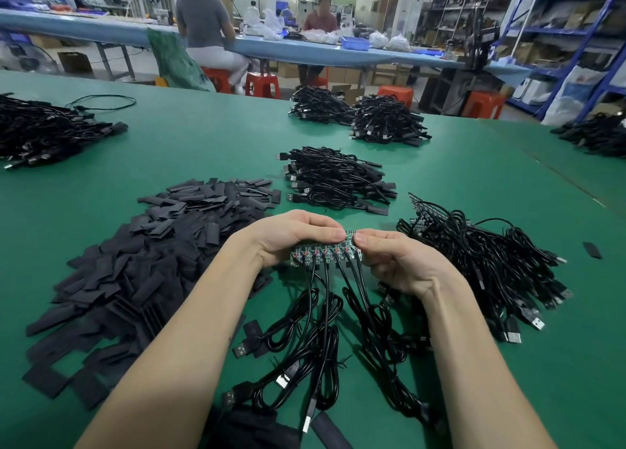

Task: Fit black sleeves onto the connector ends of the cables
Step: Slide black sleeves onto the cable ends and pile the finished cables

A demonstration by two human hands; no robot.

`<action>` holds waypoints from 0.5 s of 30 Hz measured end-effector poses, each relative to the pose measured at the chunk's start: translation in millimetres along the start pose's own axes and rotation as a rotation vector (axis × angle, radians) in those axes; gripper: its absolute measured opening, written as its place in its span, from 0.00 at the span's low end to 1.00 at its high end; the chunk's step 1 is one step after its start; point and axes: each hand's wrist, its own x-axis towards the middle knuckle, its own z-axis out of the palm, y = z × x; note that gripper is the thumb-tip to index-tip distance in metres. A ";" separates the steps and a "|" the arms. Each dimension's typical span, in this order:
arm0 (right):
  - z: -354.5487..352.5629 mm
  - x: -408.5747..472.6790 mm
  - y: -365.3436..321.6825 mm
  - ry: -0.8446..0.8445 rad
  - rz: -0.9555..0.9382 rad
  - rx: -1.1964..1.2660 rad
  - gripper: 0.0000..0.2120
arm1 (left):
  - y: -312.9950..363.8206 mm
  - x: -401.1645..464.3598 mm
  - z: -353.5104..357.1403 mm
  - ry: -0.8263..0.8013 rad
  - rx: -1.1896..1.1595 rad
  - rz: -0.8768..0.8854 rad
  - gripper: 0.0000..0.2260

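Note:
Both hands hold a strip of small joined green circuit boards [325, 252] above the green table. My left hand [291, 237] grips the strip's left part, with the thumb along its top edge. My right hand [394, 262] pinches the strip's right end. Several black cables [325, 316] hang from the boards and trail toward me, ending in USB plugs [241, 349]. A big heap of flat black sleeves [145, 262] lies to the left of my hands.
A pile of cables with bare boards [487, 265] lies on the right. Bundles of sleeved cables [335, 177] sit behind my hands, with more piles [372, 116] farther back and at far left [44, 130]. Two people sit at a blue bench [135, 32] beyond the table [210, 140].

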 end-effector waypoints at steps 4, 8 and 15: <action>-0.7 0.1 0.9 -0.009 0.004 0.008 0.15 | -0.9 -0.6 1.5 -0.027 -0.064 -0.005 0.04; -0.7 -0.6 0.5 -0.014 0.005 0.012 0.15 | -1.6 0.4 1.6 -0.042 -0.091 -0.002 0.05; 3.9 -2.1 -0.8 -0.010 -0.003 0.030 0.08 | -4.1 0.3 0.5 -0.039 -0.078 0.012 0.03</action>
